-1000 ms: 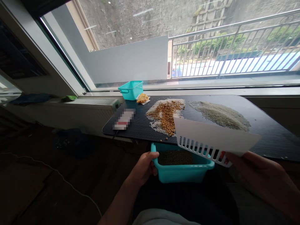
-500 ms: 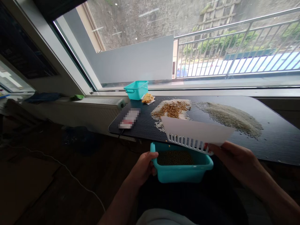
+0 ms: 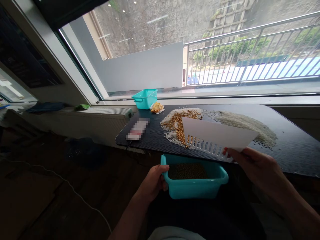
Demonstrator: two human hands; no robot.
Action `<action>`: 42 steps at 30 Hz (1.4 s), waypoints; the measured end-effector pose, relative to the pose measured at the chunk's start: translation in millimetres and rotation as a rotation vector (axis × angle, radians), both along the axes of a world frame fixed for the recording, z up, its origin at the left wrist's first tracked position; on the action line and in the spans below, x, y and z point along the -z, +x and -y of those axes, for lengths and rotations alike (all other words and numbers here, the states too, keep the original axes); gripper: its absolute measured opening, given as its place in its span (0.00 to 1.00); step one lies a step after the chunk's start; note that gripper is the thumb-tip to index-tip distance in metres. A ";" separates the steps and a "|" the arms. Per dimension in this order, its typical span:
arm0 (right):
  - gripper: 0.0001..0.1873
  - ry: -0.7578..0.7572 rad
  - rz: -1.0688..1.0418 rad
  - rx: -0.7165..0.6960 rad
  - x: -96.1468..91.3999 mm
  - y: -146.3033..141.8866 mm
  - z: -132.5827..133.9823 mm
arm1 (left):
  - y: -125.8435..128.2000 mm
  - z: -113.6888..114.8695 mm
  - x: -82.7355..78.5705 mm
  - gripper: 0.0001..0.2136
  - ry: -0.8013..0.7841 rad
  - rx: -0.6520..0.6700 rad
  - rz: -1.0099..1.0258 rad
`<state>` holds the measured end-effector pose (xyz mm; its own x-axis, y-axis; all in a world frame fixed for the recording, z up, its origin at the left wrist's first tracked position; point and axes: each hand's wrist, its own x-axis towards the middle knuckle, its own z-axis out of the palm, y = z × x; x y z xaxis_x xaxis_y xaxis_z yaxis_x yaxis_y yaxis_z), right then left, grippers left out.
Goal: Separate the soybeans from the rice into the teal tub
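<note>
My left hand (image 3: 156, 180) is closed on the left end of a turquoise plastic bin (image 3: 197, 189), thumb over the rim. Brownish beans or grains (image 3: 187, 170) cover the bin's bottom; it sits below the table's front edge. In my right hand (image 3: 252, 160) is a white slotted scoop (image 3: 217, 131), a flat sheet with a row of slots along its lower edge. The scoop is tilted over the table's front edge, its left end by a pile of golden soybeans (image 3: 180, 125) mixed with white rice (image 3: 171, 136). Fingers of the right hand are partly hidden behind the scoop.
A pale heap of rice-like grains (image 3: 250, 126) spreads over the right of the dark table (image 3: 295, 146). Toward the back left stand another turquoise bin (image 3: 145, 99) and a yellow crumpled item (image 3: 157, 107) on white paper. A blurred-out object (image 3: 138, 129) lies near the left edge.
My right hand has moved the scoop up, forward and slightly right, away from above the bin. More golden beans now show beside it. My left hand keeps its hold on the bin.
</note>
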<state>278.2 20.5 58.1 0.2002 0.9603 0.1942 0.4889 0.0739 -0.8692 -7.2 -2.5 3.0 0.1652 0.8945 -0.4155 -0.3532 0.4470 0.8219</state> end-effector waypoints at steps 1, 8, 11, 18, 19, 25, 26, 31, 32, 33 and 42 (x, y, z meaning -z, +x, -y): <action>0.19 0.001 0.003 0.004 -0.2 0.8 -1.2 | 1.0 0.0 -0.2 0.19 -0.002 0.003 0.002; 0.19 -0.024 0.032 -0.010 -3.7 -0.4 -2.0 | 1.3 -0.4 -0.1 0.19 -0.017 -0.002 0.004; 0.18 -0.036 0.043 0.019 -7.5 -0.7 0.9 | 1.4 -1.0 -1.7 0.19 -0.017 -0.002 0.011; 0.18 -0.011 0.023 0.051 -5.7 1.6 2.4 | 2.9 -1.0 -3.2 0.20 -0.016 -0.011 -0.001; 0.18 -0.001 0.025 0.059 -4.5 1.7 1.9 | 2.9 -1.0 -3.2 0.20 -0.015 -0.011 0.000; 0.19 0.003 0.002 0.010 -2.9 -3.5 -4.4 | 2.4 -1.1 -2.4 0.20 -0.009 -0.001 0.003; 0.19 -0.001 0.001 0.001 -3.8 -4.3 -4.7 | 2.1 -1.2 -1.8 0.19 -0.008 0.001 0.004; 0.16 -0.014 -0.014 -0.013 -10.3 -4.8 0.9 | 0.7 -1.3 1.2 0.19 -0.010 0.008 0.009; 0.16 -0.015 -0.015 -0.011 -10.6 -4.6 2.1 | 0.7 -1.3 1.3 0.19 -0.008 0.008 0.008; 0.16 -0.015 -0.013 -0.011 -10.1 -4.5 2.9 | 0.8 -1.3 1.2 0.19 -0.006 0.009 0.006; 0.20 -0.053 -0.085 -0.089 -2.5 -11.1 2.9 | 1.3 -0.8 2.2 0.19 -0.005 0.004 0.010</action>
<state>267.2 17.6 60.5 0.1270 0.9835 0.1288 0.4066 0.0669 -0.9112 -5.9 -1.7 0.8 0.1729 0.8916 -0.4186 -0.3591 0.4528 0.8161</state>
